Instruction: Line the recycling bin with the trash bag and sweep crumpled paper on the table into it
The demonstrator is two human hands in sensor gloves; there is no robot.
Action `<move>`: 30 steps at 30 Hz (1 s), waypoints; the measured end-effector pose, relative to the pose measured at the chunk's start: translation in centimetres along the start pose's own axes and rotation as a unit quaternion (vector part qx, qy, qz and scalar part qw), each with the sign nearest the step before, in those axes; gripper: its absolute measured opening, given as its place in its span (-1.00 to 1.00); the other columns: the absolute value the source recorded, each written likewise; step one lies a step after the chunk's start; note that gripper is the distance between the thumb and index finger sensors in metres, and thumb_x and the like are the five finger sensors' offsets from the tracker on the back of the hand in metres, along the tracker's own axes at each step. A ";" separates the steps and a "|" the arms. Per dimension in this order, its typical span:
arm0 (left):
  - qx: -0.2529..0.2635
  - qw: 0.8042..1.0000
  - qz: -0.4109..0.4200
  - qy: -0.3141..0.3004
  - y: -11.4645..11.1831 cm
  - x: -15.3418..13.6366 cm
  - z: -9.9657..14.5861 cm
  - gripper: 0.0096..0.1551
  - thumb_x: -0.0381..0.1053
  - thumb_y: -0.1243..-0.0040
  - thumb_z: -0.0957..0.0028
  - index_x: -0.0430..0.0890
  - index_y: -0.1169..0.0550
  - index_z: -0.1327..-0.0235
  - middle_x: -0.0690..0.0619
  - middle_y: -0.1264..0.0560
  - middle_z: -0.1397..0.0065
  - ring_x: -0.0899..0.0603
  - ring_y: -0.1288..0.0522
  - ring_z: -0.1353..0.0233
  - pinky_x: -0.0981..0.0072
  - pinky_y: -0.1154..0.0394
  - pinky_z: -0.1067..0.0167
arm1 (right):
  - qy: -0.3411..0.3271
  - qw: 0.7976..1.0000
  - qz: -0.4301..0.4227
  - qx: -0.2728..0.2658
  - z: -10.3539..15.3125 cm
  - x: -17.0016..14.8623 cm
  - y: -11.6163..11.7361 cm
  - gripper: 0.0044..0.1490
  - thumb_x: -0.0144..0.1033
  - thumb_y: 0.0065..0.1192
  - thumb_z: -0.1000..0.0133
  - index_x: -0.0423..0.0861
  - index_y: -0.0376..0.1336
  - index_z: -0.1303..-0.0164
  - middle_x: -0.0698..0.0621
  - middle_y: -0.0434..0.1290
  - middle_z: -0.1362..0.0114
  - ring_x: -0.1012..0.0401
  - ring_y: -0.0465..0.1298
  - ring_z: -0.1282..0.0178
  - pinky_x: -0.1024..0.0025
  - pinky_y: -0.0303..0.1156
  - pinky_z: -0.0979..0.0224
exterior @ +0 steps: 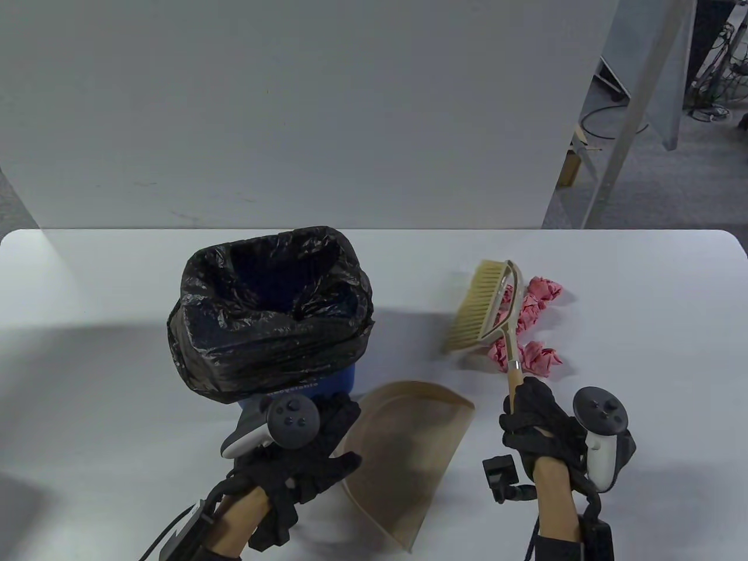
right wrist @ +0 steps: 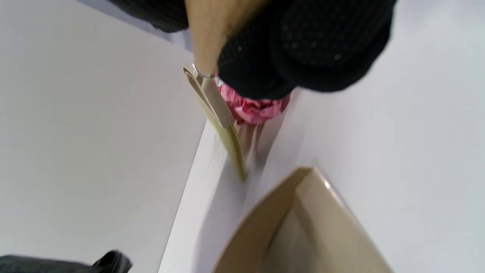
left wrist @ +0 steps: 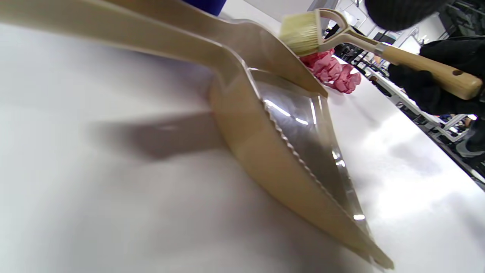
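From above, the blue recycling bin (exterior: 327, 383) lined with a black plastic trash bag (exterior: 269, 315) stands on the white tabletop (exterior: 87, 350), the left hand (exterior: 304, 461) has its grip closed on the handle of the tan plastic dustpan (exterior: 403, 456) beside it, and the right hand (exterior: 540, 426) grips the wooden handle of the pale-bristled hand brush (exterior: 485, 310), whose head sits just left of the crumpled pink paper balls (exterior: 534, 327). The left wrist view alone shows the dustpan's toothed edge and glossy inside, while the right wrist view shows only the brush edge-on against the paper and a corner of the pan
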State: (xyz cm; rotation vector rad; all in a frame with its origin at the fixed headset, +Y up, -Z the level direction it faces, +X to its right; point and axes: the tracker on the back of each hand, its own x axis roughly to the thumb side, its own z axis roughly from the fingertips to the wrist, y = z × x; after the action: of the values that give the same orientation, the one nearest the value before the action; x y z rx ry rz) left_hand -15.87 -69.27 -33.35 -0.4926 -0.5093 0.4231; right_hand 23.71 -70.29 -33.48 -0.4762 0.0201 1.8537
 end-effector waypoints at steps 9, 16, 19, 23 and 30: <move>-0.063 0.992 -0.088 0.069 0.0 -1.0 -0.7 0.16 0.31 -0.19 -0.21 -0.14 0.17 -0.71 -0.30 0.15 -0.79 -0.48 -0.13 -0.73 -0.46 -0.12 -0.53 | -0.076 0.997 -0.011 -0.017 1.1 1.3 -0.1 -0.26 -0.22 -0.18 -0.36 -0.38 -0.07 -0.63 -0.32 0.38 -0.36 0.04 0.56 0.05 0.27 0.63 0.08; -0.058 0.994 -0.064 0.065 -0.1 -1.5 -1.1 0.03 0.13 -0.27 -0.21 -0.15 0.03 -0.69 -0.09 -0.28 -0.67 -0.15 -0.54 -0.39 -0.21 -0.42 -0.37 | -0.127 0.991 -0.040 -0.016 1.6 1.9 -0.2 -0.26 -0.21 -0.16 -0.36 -0.37 -0.07 -0.63 -0.30 0.38 -0.36 0.04 0.56 0.05 0.27 0.63 0.08; -0.074 0.996 0.004 0.041 -0.2 -1.9 -1.2 0.00 0.09 -0.26 -0.24 -0.15 0.04 -0.70 -0.11 -0.27 -0.63 -0.16 -0.51 -0.35 -0.22 -0.41 -0.34 | -0.143 0.989 -0.039 -0.011 1.5 1.9 -0.2 -0.23 -0.18 -0.10 -0.36 -0.35 -0.09 -0.64 -0.30 0.36 -0.37 0.04 0.55 0.03 0.27 0.61 0.06; -0.074 0.995 0.060 0.002 -0.2 -1.9 -1.1 -0.03 0.06 -0.21 -0.27 -0.13 0.06 -0.71 -0.14 -0.21 -0.63 -0.16 -0.46 -0.34 -0.20 -0.42 -0.32 | -0.177 0.984 -0.021 -0.015 1.8 2.5 -0.2 -0.18 -0.16 -0.02 -0.35 -0.33 -0.11 -0.66 -0.29 0.33 -0.40 0.03 0.52 -0.01 0.24 0.60 0.01; -0.037 0.991 0.125 -0.030 -1.3 0.5 -1.3 0.04 0.00 -0.03 -0.29 -0.28 0.33 -0.59 -0.23 0.02 -0.64 -0.16 -0.36 -0.41 -0.14 -0.50 -0.31 | -0.223 0.963 0.100 -0.117 3.4 3.8 -1.5 -0.18 -0.23 0.04 -0.33 -0.32 -0.13 -0.66 -0.31 0.27 -0.45 -0.03 0.48 -0.11 0.13 0.55 -0.10</move>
State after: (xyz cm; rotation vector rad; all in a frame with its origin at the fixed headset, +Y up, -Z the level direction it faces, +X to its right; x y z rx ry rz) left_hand -14.46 -70.52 -33.43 -0.6192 -0.5254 0.6628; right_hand 23.00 -65.50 -31.30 -0.2122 -0.4748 2.1391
